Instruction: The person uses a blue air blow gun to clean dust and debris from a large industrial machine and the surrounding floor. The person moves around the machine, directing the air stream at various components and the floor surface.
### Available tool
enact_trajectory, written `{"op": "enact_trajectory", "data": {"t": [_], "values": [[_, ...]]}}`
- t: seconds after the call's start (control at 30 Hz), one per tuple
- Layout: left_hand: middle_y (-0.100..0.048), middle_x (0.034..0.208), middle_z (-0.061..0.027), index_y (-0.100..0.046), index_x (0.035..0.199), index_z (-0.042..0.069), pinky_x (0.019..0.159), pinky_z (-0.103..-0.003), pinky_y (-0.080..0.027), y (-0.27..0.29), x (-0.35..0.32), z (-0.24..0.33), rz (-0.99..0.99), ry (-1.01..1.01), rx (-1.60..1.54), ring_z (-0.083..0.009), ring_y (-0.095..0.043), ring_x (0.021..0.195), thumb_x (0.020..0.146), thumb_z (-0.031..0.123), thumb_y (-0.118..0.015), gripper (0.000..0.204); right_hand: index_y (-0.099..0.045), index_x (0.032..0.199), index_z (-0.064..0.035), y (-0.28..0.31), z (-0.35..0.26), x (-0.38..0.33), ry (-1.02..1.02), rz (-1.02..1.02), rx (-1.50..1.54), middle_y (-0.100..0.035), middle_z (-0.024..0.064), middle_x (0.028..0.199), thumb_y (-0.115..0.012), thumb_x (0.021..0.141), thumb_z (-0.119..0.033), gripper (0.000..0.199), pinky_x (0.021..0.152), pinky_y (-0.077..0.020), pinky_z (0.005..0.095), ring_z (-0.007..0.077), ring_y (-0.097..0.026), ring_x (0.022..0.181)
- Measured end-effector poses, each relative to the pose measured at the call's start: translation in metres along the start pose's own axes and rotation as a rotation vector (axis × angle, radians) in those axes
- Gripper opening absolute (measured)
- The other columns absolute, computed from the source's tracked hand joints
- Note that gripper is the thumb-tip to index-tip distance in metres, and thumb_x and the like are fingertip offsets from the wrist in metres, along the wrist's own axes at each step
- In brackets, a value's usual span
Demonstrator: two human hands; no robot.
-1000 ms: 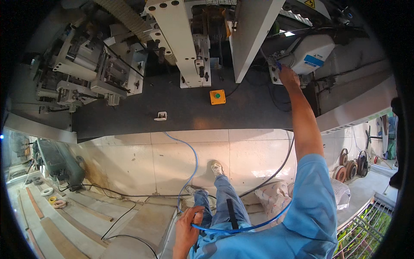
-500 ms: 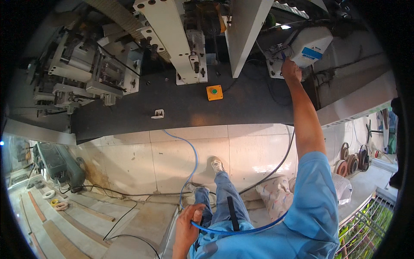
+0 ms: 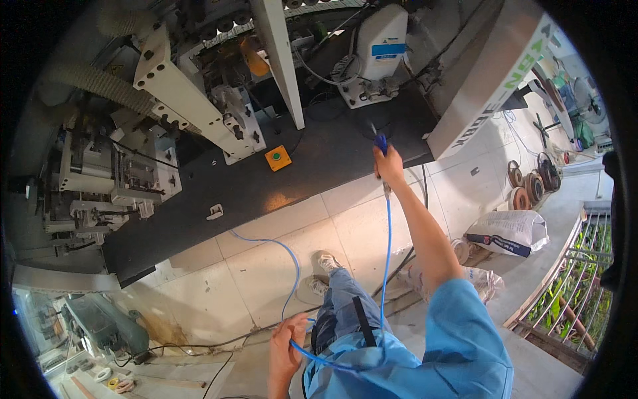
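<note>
My right hand (image 3: 390, 166) is closed around a blue air blow gun (image 3: 381, 141), its thin nozzle pointing away over the dark machine bed (image 3: 325, 149). A blue air hose (image 3: 388, 246) runs from the gun down to my waist. My left hand (image 3: 286, 340) is closed on that hose low in front of me, and more of the hose trails to the floor. Beyond the gun stands a white machine unit (image 3: 385, 40) with a blue label, mounted on a base plate.
A yellow box with a green button (image 3: 278, 158) and a small white bracket (image 3: 214, 211) sit on the bed. White machine columns (image 3: 193, 100) stand to the left. Black cables (image 3: 219, 344) cross the floor. Sacks (image 3: 508, 233) and rolls of edge banding (image 3: 531, 189) lie at the right.
My right hand has drawn back from the white unit with the blow gun and is now over the bed's front edge. The view has turned right. My left hand still grips the hose.
</note>
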State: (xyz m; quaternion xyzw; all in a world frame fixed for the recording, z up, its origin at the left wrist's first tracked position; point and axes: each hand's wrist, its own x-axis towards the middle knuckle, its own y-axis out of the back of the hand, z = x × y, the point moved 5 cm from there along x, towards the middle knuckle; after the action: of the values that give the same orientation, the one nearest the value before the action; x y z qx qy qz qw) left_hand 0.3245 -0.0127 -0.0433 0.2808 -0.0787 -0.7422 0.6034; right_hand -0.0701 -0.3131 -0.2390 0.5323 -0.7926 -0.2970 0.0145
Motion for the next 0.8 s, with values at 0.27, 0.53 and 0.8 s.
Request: {"op": "enact_trajectory", "data": {"t": [0.27,0.53,0.8], "values": [[-0.071,0.102,-0.0171,-0.065,0.119,-0.002,0.085,-0.035,-0.053,-0.007,-0.023,-0.007,-0.054,0.127,-0.155,-0.0239,-0.068,0.095,0.106,0.032,-0.049,0.04,-0.05,0.087,-0.0056,0.118,0.074,0.004,-0.124,0.49,0.604,-0.054,0.0064,0.062,-0.062,0.099,-0.03,0.03,0.042,-0.0469,0.0362,0.016,-0.053,0.046],[-0.071,0.101,-0.0116,-0.067,0.115,-0.003,0.082,-0.029,-0.053,-0.015,-0.041,-0.008,0.08,0.163,-0.286,-0.0176,-0.065,0.089,0.105,0.033,-0.052,0.04,-0.05,0.095,-0.0064,0.153,-0.019,0.011,-0.048,0.106,0.887,-0.056,0.0073,0.065,-0.062,0.099,-0.032,0.029,0.046,-0.0494,0.0346,0.0161,-0.053,0.047],[-0.072,0.097,-0.0106,-0.068,0.11,-0.003,0.078,-0.026,-0.051,-0.026,-0.047,0.034,0.288,0.129,-0.314,-0.0137,-0.064,0.086,0.104,0.022,-0.055,0.028,-0.055,0.096,-0.0049,0.096,-0.175,-0.002,0.2,-0.412,0.399,-0.059,0.0059,0.065,-0.063,0.098,-0.032,0.028,0.044,-0.048,0.0319,0.0137,-0.055,0.047]]}}
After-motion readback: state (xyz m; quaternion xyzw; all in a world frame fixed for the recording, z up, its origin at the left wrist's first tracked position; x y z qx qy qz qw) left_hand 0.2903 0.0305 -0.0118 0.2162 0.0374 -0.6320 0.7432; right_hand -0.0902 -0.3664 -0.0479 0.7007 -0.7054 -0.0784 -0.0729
